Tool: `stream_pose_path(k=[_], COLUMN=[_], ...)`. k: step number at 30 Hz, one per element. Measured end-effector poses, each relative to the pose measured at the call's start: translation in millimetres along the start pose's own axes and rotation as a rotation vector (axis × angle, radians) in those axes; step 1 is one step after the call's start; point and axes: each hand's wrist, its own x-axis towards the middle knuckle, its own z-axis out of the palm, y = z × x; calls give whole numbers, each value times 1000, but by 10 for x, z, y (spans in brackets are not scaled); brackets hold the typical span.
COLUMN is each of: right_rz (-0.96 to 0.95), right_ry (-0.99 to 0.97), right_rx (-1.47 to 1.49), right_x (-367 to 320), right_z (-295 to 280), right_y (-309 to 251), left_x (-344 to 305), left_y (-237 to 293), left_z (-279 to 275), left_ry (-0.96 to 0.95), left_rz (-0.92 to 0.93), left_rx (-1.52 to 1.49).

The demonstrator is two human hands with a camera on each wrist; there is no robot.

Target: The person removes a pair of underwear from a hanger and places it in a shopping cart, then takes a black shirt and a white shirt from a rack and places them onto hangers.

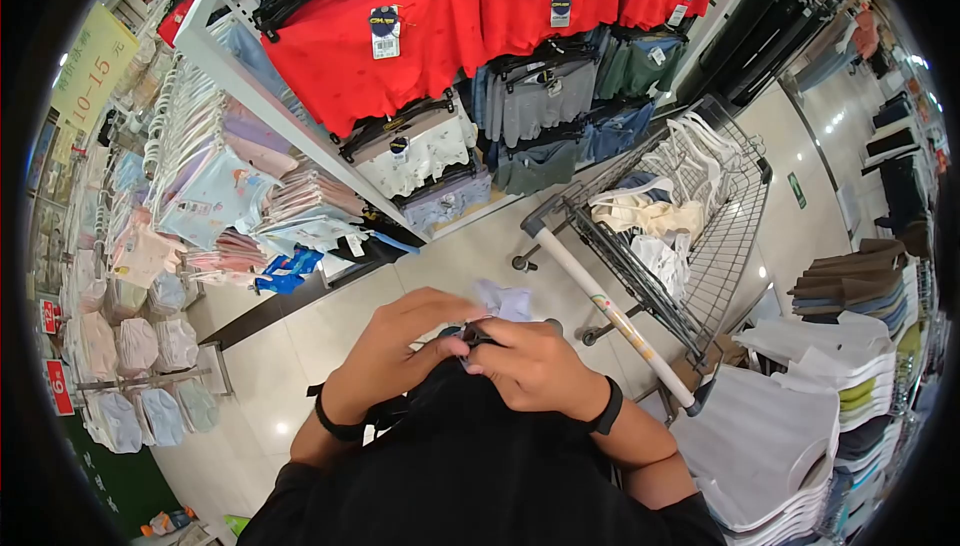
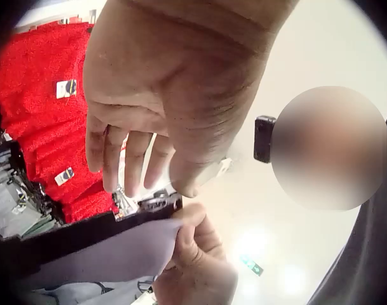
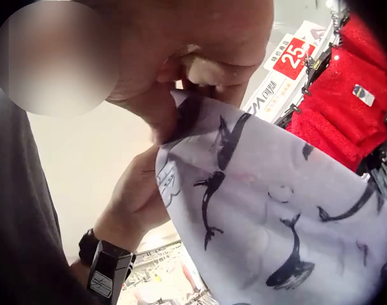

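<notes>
Both hands meet in front of the chest in the head view. My right hand [image 1: 540, 368] pinches the edge of a pale lavender cloth garment [image 3: 263, 203] between thumb and fingers. Dark whale-like drawings cover the cloth. A black hanger [image 2: 73, 235] runs along the garment's top edge in the left wrist view, with its end clip [image 2: 160, 203] beside the right thumb. My left hand [image 2: 174, 82] is over that clip, thumb tip close to it and the other fingers fairly straight. Most of the garment is hidden behind the hands in the head view.
A wire shopping cart [image 1: 735, 231] with white hangers and clothes stands ahead to the right. Red shorts [image 1: 380, 46] hang on the rack in front. Children's clothes [image 1: 215, 196] hang at left. White shirts [image 1: 760, 436] are at the lower right.
</notes>
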Motion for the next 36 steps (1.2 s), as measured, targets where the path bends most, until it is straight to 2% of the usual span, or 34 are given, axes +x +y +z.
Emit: stream_pose_path(k=[7, 10, 12, 16, 19, 22, 30, 36], right_rz=[43, 36, 95, 201, 208, 138, 179, 215], right_ry=[-28, 19, 37, 20, -12, 30, 70, 87], right_rx=[12, -72, -120, -214, -273, -228, -230, -272], right_x=[-79, -20, -50, -163, -116, -111, -68, -14], right_z=[0, -45, -82, -198, -238, -148, -87, -67], right_y=[-6, -52, -88, -45, -67, -32, -18, -8], left_x=[-29, -32, -32, -90, -121, -100, -79, -49], left_y=[-56, -104, -134, -185, -207, -213, -270, -329], left_z=[179, 186, 145, 103, 141, 199, 203, 262], left_ry=[106, 141, 156, 140, 122, 120, 41, 73], left_rz=[-8, -15, 3, -57, -78, -67, -71, -128], left_rx=[-77, -63, -33, -42, -73, -55, -103, -120])
